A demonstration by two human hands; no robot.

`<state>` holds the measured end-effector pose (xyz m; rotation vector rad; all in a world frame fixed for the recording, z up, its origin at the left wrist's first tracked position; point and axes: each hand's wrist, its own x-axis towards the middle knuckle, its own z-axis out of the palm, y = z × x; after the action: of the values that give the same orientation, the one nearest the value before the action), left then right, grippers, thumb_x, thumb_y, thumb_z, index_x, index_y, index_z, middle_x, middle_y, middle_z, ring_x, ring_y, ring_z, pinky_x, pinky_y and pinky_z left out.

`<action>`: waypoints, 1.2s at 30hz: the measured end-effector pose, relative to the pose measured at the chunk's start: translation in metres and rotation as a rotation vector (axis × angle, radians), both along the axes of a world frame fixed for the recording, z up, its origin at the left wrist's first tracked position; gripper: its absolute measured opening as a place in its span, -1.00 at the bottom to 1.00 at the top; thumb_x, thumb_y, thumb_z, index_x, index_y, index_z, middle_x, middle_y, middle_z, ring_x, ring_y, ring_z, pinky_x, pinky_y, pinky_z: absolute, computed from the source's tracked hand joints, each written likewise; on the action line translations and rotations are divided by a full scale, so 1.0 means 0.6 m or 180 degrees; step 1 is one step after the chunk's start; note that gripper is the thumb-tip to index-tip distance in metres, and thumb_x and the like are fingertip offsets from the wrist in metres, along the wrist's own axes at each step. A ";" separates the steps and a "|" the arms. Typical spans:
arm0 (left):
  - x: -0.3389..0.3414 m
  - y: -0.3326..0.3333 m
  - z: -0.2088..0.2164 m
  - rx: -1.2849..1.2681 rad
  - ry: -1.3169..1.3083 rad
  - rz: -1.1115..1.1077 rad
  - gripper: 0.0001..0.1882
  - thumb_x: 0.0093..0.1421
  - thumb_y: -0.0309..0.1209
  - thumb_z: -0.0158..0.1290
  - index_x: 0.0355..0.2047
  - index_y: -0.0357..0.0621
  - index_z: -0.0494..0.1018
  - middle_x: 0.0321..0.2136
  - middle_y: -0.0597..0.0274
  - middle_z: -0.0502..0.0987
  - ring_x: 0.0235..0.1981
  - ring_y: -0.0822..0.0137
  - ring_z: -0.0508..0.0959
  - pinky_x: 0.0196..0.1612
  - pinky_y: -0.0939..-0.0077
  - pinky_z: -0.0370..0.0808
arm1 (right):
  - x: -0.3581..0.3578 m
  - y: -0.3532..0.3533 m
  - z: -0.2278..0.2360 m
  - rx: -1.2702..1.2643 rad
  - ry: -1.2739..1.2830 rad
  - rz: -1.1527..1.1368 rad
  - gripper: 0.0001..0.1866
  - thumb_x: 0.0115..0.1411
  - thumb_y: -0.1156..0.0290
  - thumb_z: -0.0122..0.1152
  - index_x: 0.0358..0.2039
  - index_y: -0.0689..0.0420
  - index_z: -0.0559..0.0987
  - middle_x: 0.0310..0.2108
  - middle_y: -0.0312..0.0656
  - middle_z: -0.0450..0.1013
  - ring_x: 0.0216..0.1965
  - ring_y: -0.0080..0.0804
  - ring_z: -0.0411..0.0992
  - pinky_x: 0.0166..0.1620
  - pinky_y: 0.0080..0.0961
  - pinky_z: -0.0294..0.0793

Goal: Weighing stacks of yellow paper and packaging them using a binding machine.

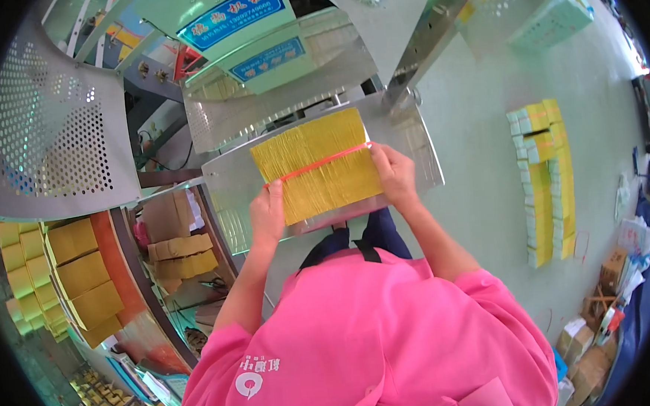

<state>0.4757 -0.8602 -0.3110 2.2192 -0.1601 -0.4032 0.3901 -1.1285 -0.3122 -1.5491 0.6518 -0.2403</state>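
Two hands gripped one yellow stack [317,166] on the metal table [228,180]: our left hand [267,215] at its eight o'clock edge, our right hand [392,173] at three o'clock, fingers curled over it. Its long axis, and its orange band [322,162], ran eight to two o'clock between both hands.
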 end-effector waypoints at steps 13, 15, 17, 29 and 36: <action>0.030 0.055 -0.104 -0.2437 0.1634 0.1190 -0.50 0.37 -0.17 -0.22 0.18 -0.25 0.25 0.01 0.04 0.46 -0.07 0.15 0.55 -0.10 0.28 0.58 | 0.072 0.016 -0.071 -0.0932 0.0567 0.0942 -0.62 0.30 0.18 -0.10 0.01 0.09 0.47 0.05 -0.05 0.43 0.06 0.01 0.39 0.15 -0.22 0.33; -0.008 -0.015 -0.064 -0.2263 0.1851 0.0879 -0.51 0.36 -0.18 -0.21 0.17 -0.24 0.25 -0.01 0.03 0.45 -0.06 0.17 0.54 -0.09 0.28 0.57 | 0.013 0.012 -0.088 -0.0283 0.0198 0.0213 -0.56 0.34 0.09 -0.24 -0.10 0.12 0.52 -0.02 0.04 0.46 0.06 0.02 0.39 0.12 -0.24 0.33; -0.063 -0.073 -0.022 -0.2246 0.1969 0.0676 -0.51 0.36 -0.15 -0.22 0.16 -0.22 0.26 0.00 0.05 0.46 -0.07 0.17 0.54 -0.09 0.28 0.57 | -0.069 -0.010 -0.068 0.0017 0.0087 0.0049 -0.54 0.34 0.08 -0.25 -0.09 0.12 0.53 -0.03 0.07 0.46 0.07 0.01 0.38 0.12 -0.25 0.31; -0.434 -0.508 -0.036 -0.1173 0.2808 -0.0602 -0.44 0.36 0.07 -0.24 0.11 -0.09 0.33 0.01 0.18 0.46 -0.01 0.20 0.50 0.03 0.28 0.47 | -0.691 -0.287 -0.070 0.1657 -0.0453 -0.2094 -0.51 0.41 0.13 -0.12 0.18 0.21 0.39 0.12 -0.17 0.40 0.13 -0.46 0.32 0.18 -0.51 0.26; -0.657 -0.813 0.005 -0.1427 0.3544 -0.0767 -0.37 0.36 0.14 -0.29 0.11 -0.13 0.34 0.03 0.16 0.47 0.00 0.21 0.51 0.01 0.27 0.49 | -0.898 -0.524 -0.036 0.1896 -0.0145 -0.2472 -0.48 0.40 0.09 -0.14 0.21 0.18 0.37 0.14 -0.17 0.38 0.15 -0.45 0.31 0.17 -0.51 0.27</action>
<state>0.0815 -1.3481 -0.3083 1.2907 0.0848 -1.4923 -0.1487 -1.4431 -0.3336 -0.6685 1.1503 -0.5970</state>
